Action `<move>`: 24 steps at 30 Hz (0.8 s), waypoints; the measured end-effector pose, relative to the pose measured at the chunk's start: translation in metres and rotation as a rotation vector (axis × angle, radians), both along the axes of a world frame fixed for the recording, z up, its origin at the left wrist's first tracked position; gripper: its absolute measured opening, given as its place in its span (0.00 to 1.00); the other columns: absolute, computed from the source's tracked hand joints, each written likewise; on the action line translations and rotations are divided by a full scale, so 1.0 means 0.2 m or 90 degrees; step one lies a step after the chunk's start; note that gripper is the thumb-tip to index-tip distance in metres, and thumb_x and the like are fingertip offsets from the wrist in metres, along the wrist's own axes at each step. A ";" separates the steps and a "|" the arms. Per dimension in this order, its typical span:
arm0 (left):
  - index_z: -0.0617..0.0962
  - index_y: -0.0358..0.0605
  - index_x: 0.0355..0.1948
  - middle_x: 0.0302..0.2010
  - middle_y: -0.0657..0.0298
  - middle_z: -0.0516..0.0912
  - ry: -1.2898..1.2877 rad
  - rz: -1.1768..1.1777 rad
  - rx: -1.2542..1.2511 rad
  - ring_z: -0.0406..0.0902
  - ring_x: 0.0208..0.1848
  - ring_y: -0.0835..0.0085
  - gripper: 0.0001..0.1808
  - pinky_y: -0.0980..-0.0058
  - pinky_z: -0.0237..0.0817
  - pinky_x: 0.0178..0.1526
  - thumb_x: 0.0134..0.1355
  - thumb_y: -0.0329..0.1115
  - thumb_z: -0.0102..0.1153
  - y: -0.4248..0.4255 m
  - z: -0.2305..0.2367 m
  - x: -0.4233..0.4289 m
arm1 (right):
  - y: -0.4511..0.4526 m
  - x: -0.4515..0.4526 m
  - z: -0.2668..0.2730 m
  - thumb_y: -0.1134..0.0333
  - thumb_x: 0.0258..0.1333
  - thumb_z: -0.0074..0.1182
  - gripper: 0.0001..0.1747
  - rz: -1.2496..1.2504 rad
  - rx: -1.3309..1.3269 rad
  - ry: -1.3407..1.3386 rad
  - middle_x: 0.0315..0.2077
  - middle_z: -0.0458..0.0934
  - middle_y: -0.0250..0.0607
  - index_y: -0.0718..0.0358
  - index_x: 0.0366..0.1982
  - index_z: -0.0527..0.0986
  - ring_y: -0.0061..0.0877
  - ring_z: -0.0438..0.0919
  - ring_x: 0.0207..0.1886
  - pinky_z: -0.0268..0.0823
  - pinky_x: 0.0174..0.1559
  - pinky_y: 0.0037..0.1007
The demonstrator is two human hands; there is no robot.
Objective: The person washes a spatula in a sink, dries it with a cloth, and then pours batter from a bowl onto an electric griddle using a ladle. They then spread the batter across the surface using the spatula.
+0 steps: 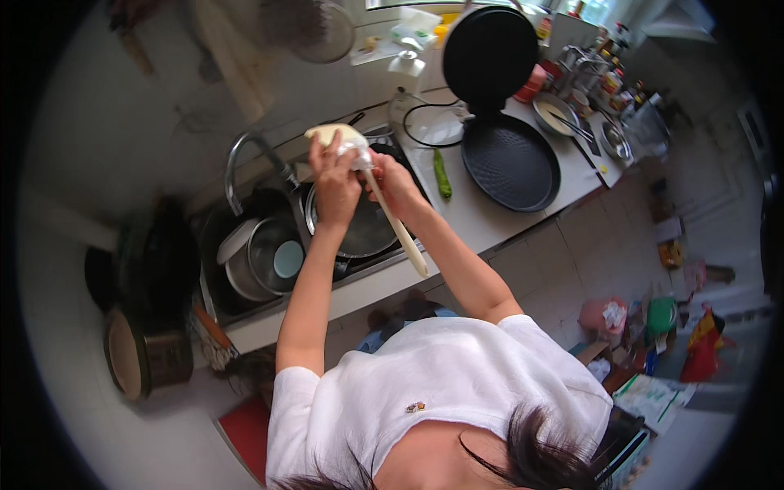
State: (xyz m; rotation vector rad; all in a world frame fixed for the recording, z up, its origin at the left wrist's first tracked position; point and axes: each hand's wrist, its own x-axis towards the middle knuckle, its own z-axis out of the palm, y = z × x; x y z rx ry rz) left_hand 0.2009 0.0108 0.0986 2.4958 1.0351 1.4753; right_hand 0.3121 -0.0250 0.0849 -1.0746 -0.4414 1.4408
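Observation:
Over the sink I hold a cream-coloured spatula, its handle slanting down toward me. My left hand presses on its broad head, with a crumpled white wad under the fingers; whether that is paper or thin plastic I cannot tell. Just below the head, my right hand grips the neck of the handle. Beneath both hands, a round metal pan sits in the right sink basin, partly hidden. A curved faucet rises to the left of my hands.
The left basin holds a metal pot with a pale blue bowl inside. On the counter at right are a green pepper, an opened black electric griddle and a bowl of batter with chopsticks. Soap dispenser stands behind.

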 end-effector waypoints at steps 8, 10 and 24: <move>0.77 0.37 0.41 0.44 0.53 0.77 -0.186 0.005 -0.213 0.65 0.55 0.52 0.14 0.64 0.59 0.55 0.50 0.23 0.52 0.18 -0.12 0.00 | -0.17 0.04 -0.02 0.47 0.57 0.41 0.23 -0.090 -0.026 -0.099 0.17 0.68 0.30 0.60 0.23 0.69 0.15 0.64 0.15 0.54 0.14 0.18; 0.75 0.35 0.44 0.42 0.51 0.78 -0.215 -0.023 -0.326 0.73 0.49 0.60 0.15 0.70 0.63 0.50 0.53 0.25 0.52 0.19 -0.14 0.02 | -0.22 0.06 -0.02 0.47 0.57 0.39 0.23 -0.093 -0.038 -0.109 0.16 0.67 0.29 0.59 0.22 0.68 0.13 0.63 0.15 0.52 0.14 0.17; 0.69 0.43 0.45 0.40 0.62 0.76 -0.620 -0.350 -1.008 0.76 0.40 0.71 0.13 0.71 0.70 0.37 0.58 0.30 0.48 0.05 -0.36 0.36 | -0.65 0.31 -0.05 0.48 0.57 0.40 0.21 -0.199 -0.087 -0.102 0.16 0.66 0.27 0.59 0.29 0.72 0.10 0.60 0.15 0.51 0.13 0.15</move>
